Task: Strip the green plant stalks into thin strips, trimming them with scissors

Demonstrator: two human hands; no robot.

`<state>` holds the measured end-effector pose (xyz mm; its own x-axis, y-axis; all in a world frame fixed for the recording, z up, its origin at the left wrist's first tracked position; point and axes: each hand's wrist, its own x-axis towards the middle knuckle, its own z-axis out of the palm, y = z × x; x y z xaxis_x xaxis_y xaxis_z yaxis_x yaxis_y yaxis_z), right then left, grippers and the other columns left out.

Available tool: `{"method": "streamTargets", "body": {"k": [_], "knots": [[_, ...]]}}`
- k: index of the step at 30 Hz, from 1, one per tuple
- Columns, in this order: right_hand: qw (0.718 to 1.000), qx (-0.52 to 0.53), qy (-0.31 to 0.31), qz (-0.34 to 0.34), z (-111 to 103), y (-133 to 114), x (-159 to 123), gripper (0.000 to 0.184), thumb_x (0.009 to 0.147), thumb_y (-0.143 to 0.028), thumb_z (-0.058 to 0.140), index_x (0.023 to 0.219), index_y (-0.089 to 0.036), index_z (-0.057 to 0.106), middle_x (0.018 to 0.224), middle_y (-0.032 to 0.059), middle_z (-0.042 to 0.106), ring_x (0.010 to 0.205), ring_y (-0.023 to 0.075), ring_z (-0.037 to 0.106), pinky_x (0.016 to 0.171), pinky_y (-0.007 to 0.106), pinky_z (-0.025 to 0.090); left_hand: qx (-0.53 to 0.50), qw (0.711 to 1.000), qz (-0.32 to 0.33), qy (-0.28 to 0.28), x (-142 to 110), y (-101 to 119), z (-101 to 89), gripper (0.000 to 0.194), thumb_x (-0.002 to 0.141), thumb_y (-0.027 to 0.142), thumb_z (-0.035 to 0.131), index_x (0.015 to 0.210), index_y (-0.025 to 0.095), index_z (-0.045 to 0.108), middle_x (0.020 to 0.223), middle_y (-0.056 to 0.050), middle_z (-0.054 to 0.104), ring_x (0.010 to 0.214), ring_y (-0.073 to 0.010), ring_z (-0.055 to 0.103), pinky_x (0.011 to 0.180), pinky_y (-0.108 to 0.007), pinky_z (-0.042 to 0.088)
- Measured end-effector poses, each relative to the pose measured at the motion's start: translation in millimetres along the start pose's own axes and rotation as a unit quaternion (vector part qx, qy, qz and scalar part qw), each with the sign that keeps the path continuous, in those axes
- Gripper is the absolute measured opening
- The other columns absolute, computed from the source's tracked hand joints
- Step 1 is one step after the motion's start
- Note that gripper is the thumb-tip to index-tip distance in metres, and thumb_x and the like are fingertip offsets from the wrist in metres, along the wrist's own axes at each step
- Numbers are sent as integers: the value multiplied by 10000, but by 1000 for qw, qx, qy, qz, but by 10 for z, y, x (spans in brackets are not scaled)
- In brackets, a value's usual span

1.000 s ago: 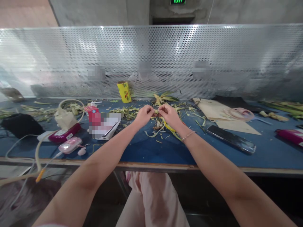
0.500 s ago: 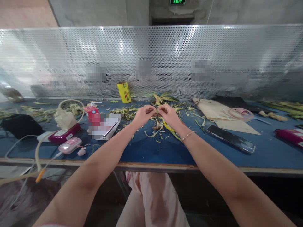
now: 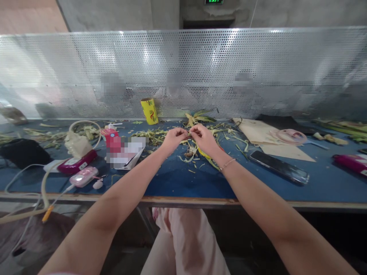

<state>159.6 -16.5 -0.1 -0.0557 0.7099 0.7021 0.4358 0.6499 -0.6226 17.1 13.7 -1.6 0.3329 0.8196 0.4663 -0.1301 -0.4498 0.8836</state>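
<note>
My left hand (image 3: 174, 138) and my right hand (image 3: 202, 136) meet above the middle of the blue table, fingertips pinched close together. Between them is a small greenish piece of plant (image 3: 188, 133), mostly hidden by the fingers. Beneath the hands lie dry plant scraps (image 3: 190, 152) with pale thin strands. A yellow strip (image 3: 207, 156) shows beside my right wrist, partly covered by it. Behind the hands rests a clump of yellow-green leaves (image 3: 197, 117).
A perforated metal screen (image 3: 195, 57) stands along the table's back. Leftward are a yellow cardboard tube (image 3: 149, 111), a red bottle (image 3: 111, 140), a white box (image 3: 134, 152) and a power bank (image 3: 83, 176) with cables. Rightward lie a black phone (image 3: 279, 167) and brown paper (image 3: 266, 133).
My hands stay together at nearly the same spot, with slight finger movement. The greenish piece shows less between the fingertips. The view has shifted slightly.
</note>
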Motion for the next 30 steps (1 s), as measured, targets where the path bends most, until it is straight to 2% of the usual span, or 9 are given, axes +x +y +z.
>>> {"method": "streamTargets", "body": {"k": [6,11,14,18,21,25,30], "knots": [[999,-28,15,-38,2,4,-5,52,787,-209,485,767,-205,533,803,41,570,771,171,551,687,320,467,33,997,-19,60,-36,99,49,162,638,281,668,647,131,606,636,-11,625,652,-123,607,742,-323,516],[999,26,13,-30,-18,-22,-13,46,777,-229,530,812,-205,545,876,53,591,836,186,571,742,359,479,35,995,5,89,-17,85,35,185,629,302,676,670,125,643,701,-46,659,669,-129,604,716,-307,500],[998,65,1,-12,-27,-7,-11,83,769,-237,550,846,-207,546,888,53,610,857,187,591,776,371,486,41,995,23,86,-7,75,5,177,612,298,688,620,128,639,750,-57,668,731,-141,609,737,-299,488],[998,55,5,-3,-26,43,4,82,769,-266,559,828,-210,555,883,54,622,861,196,601,793,391,496,46,996,32,75,-18,83,-13,176,599,295,698,585,130,639,794,-71,675,810,-164,614,777,-302,475],[998,57,7,5,-24,77,19,79,768,-278,561,812,-212,558,864,58,622,822,201,611,768,401,511,31,996,25,81,-25,81,-9,166,582,280,710,609,130,642,774,-61,672,754,-150,613,757,-302,479],[997,77,-4,13,-27,99,33,69,774,-276,555,814,-221,562,854,55,623,767,194,622,746,402,525,27,995,18,95,-27,86,-3,173,571,260,715,662,135,636,651,-23,644,646,-132,601,706,-303,488],[999,48,-7,8,-34,124,41,67,763,-272,565,798,-216,549,830,50,608,798,199,607,760,405,517,58,995,31,72,-34,112,-9,162,597,248,702,672,132,616,655,-27,644,645,-129,606,698,-297,493]]}}
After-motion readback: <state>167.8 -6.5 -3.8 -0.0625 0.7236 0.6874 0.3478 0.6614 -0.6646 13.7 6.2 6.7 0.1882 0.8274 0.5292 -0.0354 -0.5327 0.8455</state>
